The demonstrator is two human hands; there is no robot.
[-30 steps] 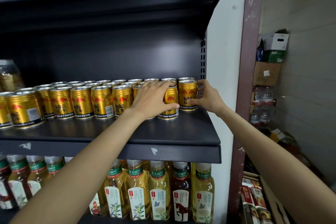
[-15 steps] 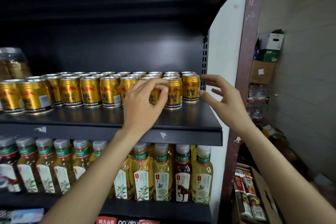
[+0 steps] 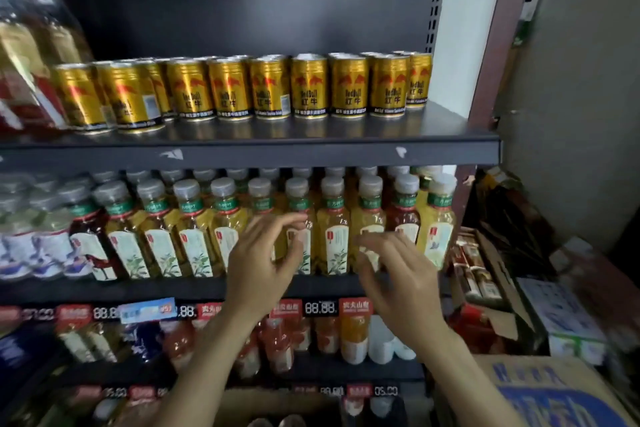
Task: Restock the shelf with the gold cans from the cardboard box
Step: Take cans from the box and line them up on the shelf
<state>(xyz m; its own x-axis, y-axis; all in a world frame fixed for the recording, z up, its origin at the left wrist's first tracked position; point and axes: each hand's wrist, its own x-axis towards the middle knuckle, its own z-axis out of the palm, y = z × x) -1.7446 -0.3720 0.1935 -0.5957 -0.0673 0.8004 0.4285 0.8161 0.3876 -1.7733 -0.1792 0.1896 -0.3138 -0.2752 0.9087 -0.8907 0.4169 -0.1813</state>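
While both of your hands hang empty in front of the tea bottles [image 3: 332,239], nothing is being carried: your left hand [image 3: 263,267] has its fingers loosely curled round nothing, and your right hand [image 3: 398,270] is spread and relaxed, palm down. That fits a pause between loads, I judge, with the hands free to dip for more stock.

Your gold cans [image 3: 308,87] stand upright on the upper shelf [image 3: 263,151], labels facing out and packed side by side so the row reads as one tidy front. I count about ten across the front, plus one set slightly back at the far right; more tops show behind, too blurred to count. A bare strip of shelf lies in front of the row.

Low at the right, one cardboard box [image 3: 554,395] shows only its blue-printed top; its contents are hidden.
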